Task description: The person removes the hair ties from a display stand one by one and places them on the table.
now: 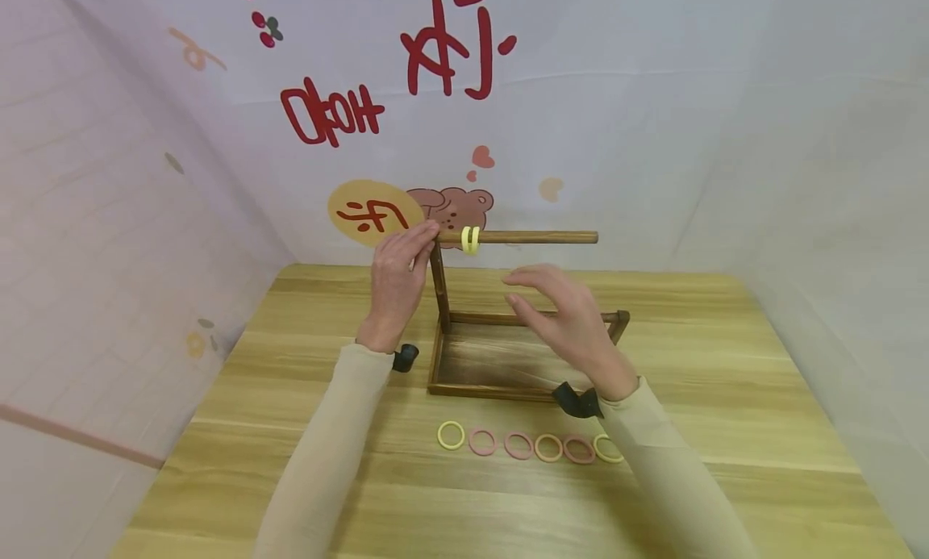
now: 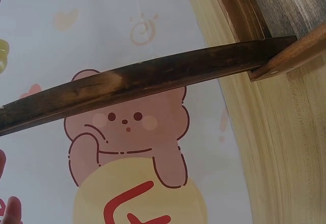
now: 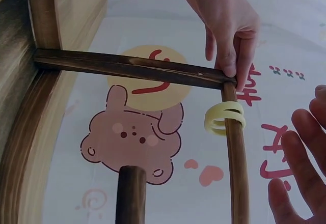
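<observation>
A wooden stand has a flat frame base [image 1: 493,394], an upright post [image 1: 439,289] at its left and a horizontal rod [image 1: 540,237] reaching right from the top. My left hand [image 1: 395,273] pinches the corner where post and rod meet; its thumb and fingers [image 3: 230,66] show there in the right wrist view. Two pale yellow rings [image 3: 232,114] hang on the rod close to that corner. Apart from the rod, my right hand [image 1: 569,321] hovers over the base with fingers spread and loosely bent, holding nothing.
In front of the base, several rings lie in a row on the wood-grain table [image 1: 290,462]: a yellow ring [image 1: 451,448] at the left, then pink ones and an orange ring [image 1: 548,460], with another yellow ring at the right beside my right sleeve. A printed white cloth [image 1: 617,139] hangs behind.
</observation>
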`<move>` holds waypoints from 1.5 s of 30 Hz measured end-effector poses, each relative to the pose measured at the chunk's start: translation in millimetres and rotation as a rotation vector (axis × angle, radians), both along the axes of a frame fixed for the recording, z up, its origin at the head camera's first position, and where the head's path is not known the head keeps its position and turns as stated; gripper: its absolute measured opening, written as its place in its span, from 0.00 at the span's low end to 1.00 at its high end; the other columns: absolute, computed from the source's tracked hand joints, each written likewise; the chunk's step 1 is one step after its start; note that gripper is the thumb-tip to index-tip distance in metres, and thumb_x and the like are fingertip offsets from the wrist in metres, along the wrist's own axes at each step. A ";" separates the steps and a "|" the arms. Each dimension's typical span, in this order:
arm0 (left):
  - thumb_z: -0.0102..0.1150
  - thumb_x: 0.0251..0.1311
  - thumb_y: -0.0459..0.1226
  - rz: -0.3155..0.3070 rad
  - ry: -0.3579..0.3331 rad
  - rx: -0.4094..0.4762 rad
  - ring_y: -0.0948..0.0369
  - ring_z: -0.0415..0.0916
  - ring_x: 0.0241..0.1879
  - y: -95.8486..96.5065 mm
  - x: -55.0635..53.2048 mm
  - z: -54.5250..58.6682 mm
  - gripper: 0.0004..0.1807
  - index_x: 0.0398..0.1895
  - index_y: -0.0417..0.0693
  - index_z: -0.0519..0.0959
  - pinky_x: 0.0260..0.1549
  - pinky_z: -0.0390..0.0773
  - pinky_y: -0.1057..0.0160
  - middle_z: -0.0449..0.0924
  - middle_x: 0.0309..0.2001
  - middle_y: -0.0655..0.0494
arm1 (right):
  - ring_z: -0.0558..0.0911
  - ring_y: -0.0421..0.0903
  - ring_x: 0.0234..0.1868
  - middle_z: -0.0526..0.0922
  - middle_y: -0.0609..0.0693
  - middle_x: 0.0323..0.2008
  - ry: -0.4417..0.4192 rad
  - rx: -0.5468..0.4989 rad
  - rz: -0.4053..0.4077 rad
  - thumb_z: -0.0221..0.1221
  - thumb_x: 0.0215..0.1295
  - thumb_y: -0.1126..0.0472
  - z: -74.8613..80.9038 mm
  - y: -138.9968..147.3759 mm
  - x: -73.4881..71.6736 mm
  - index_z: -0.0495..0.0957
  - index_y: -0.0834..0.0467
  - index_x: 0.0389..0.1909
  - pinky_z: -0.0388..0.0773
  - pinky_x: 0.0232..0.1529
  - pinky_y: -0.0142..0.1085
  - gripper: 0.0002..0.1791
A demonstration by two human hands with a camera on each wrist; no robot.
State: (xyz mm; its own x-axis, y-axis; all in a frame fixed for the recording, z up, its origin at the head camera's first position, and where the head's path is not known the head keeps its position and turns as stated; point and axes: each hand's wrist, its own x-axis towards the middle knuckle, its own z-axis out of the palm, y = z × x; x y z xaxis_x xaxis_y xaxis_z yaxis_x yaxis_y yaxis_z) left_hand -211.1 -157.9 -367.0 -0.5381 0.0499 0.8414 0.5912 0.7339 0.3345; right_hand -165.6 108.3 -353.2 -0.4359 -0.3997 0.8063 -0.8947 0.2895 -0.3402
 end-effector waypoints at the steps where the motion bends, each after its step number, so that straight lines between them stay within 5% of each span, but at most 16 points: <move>1: 0.65 0.68 0.31 0.001 -0.004 0.000 0.50 0.85 0.54 0.0 -0.3 -0.1 0.13 0.54 0.39 0.86 0.62 0.76 0.45 0.86 0.56 0.47 | 0.85 0.55 0.54 0.87 0.56 0.51 0.002 -0.003 0.002 0.70 0.60 0.72 1.2 -1.8 -1.6 0.85 0.62 0.52 0.79 0.59 0.44 0.19; 23: 0.64 0.69 0.31 -0.002 -0.010 -0.005 0.51 0.85 0.53 0.1 -0.7 1.5 0.13 0.54 0.39 0.86 0.61 0.77 0.46 0.86 0.56 0.48 | 0.82 0.58 0.60 0.86 0.58 0.55 0.094 0.029 -0.068 0.72 0.62 0.66 25.0 -33.8 -39.4 0.85 0.64 0.53 0.74 0.66 0.51 0.18; 45: 0.64 0.70 0.32 0.016 -0.025 -0.032 0.50 0.85 0.54 -1.1 0.2 1.0 0.13 0.55 0.40 0.86 0.62 0.76 0.44 0.86 0.56 0.49 | 0.75 0.57 0.69 0.83 0.55 0.61 0.181 0.300 -0.227 0.72 0.65 0.55 21.7 -40.6 -64.5 0.81 0.61 0.62 0.65 0.74 0.52 0.27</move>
State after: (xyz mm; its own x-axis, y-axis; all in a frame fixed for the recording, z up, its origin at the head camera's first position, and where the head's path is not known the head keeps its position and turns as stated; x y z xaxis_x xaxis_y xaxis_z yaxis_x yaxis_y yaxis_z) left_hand -210.9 -158.9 -366.0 -0.5598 0.0680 0.8259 0.5714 0.7535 0.3253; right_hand -230.1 67.7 -331.5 -0.4022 -0.5387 0.7403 -0.8341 0.5490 -0.0538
